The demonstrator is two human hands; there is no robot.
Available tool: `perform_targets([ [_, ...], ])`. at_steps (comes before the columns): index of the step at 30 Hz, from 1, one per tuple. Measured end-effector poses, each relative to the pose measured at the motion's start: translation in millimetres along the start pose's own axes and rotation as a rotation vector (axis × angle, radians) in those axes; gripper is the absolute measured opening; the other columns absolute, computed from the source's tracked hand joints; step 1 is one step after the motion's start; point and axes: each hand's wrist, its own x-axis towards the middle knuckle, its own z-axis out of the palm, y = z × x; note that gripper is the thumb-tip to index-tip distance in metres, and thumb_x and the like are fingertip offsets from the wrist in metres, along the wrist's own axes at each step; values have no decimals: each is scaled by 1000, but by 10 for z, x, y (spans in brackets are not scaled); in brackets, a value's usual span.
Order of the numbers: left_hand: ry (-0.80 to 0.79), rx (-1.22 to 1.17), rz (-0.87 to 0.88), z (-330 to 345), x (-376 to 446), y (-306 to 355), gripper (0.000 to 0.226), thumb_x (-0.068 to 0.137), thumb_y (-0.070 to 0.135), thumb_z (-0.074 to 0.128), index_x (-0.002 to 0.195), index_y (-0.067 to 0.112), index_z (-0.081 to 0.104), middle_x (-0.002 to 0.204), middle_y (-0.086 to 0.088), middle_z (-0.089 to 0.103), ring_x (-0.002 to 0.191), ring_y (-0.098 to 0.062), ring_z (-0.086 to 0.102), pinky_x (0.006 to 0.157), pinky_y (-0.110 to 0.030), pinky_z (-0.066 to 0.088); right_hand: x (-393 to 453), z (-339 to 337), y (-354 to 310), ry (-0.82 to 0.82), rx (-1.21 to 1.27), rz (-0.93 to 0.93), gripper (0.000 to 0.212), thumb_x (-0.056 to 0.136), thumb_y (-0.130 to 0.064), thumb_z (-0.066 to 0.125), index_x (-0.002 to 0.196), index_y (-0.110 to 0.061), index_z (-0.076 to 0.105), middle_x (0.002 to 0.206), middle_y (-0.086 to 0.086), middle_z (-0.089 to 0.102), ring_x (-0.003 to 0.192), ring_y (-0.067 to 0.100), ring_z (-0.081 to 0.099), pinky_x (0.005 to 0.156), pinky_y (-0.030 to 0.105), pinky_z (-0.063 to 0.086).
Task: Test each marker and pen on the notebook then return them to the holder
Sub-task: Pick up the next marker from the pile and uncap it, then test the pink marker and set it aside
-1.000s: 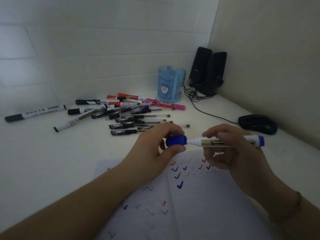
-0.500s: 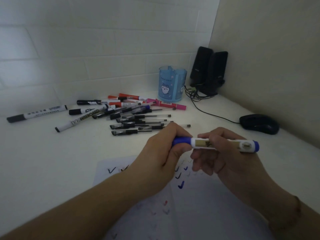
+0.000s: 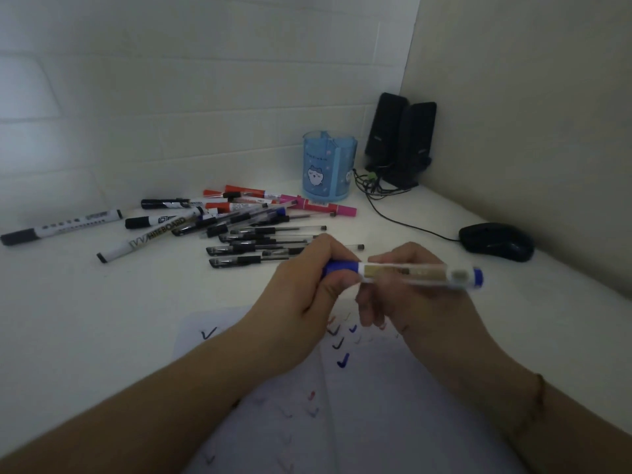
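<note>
Notebook [image 3: 393, 405] lies open at the near edge of the white desk [image 3: 102, 319], biggest thing in view, pages w/ scattered check marks in black, blue & red; both forearms cross over it. Behind it, toward the back-left, a loose pile of pens and markers [image 3: 239, 224] spreads on the desk: clear black-capped pens in rough rows nearest, red & pink markers at the back, white whiteboard markers fanned out to the left, one lying apart at far left. Blue holder [image 3: 328, 169] w/ a cartoon face stands upright at the back by the wall, just beside the pile's pink marker; can't tell what's inside. Right of it, two black speakers [image 3: 403, 138] in the corner w/ tangled cables, & a black mouse [image 3: 496, 241] near the right wall, its cable running back to the corner. Left hand [image 3: 307, 285] & right hand [image 3: 410, 295] meet above the notebook's top edge, holding a blue marker [image 3: 410, 273] roughly level, off the page. Left fingers curled round the blue cap [image 3: 342, 268] at the marker's left end, cap seated on the barrel. Right fingers wrapped round the white barrel, blue tail end sticking out to the right. Right hand somewhat blurred.
</note>
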Motion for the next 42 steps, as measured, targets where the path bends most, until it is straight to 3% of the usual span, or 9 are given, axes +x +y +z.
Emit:
perform_targets([
  [3,4,20,-22,32,62,16,7,95,32,47,100,28,50,82,21,60,71,1,56,62,-6,39,22,-20,-30,16,-82,-20,21,81,-19,68,96,-8,58,73,4,67,64,14,62,60,22,51],
  [7,-24,238,-147,-13,30,-140,34,89,60,39,118,41,40,94,21,53,85,0,52,69,-14,39,110,-240,-123,194,-275,6,12,92,-17,50,103,-13,50,102,-1,67,91,12,66,72,29,56],
  [11,30,452,-147,-42,1,-295,29,92,52,45,111,33,54,101,19,52,90,0,45,80,-20,37,169,-633,-47,316,-992,59,23,96,-23,48,115,-18,37,81,0,60,68,13,58,56,25,43],
  [15,38,567,-177,-76,-9,-343,33,85,51,46,106,30,60,106,15,55,100,-8,48,89,-28,41,178,-833,95,330,-1321,234,23,92,-37,53,109,-21,54,81,-3,57,65,14,54,54,29,45],
  [22,3,610,-281,-77,-3,-397,28,88,50,52,111,34,57,117,15,51,110,-11,42,97,-33,38,217,-836,274,282,-1532,304,34,87,-48,53,112,-24,57,106,-3,59,99,18,47,77,33,45],
  [25,17,624,-260,-74,5,-409,28,88,50,51,111,35,57,116,15,51,111,-10,41,97,-32,37,371,-716,194,319,-1524,186,41,85,-52,54,115,-24,58,112,-2,61,107,23,50,84,38,47],
  [31,30,613,-203,-52,-3,-441,27,87,49,52,107,32,59,106,13,51,101,-10,40,91,-28,38,1161,-514,356,49,-1510,179,46,91,-41,52,133,-22,48,131,2,54,122,25,40,98,37,40],
  [36,77,625,-180,-39,3,-466,32,82,53,43,98,32,61,94,13,51,90,-11,42,79,-27,41,1616,-386,626,-82,-1697,219,41,92,-43,46,128,-26,53,123,3,56,118,27,40,88,38,43],
  [42,113,608,-154,-53,-16,-480,33,81,51,42,96,30,61,93,12,52,89,-13,44,77,-29,43,1684,-393,666,51,-1724,170,26,92,-37,50,110,-23,63,105,3,61,112,25,44,79,35,41],
])
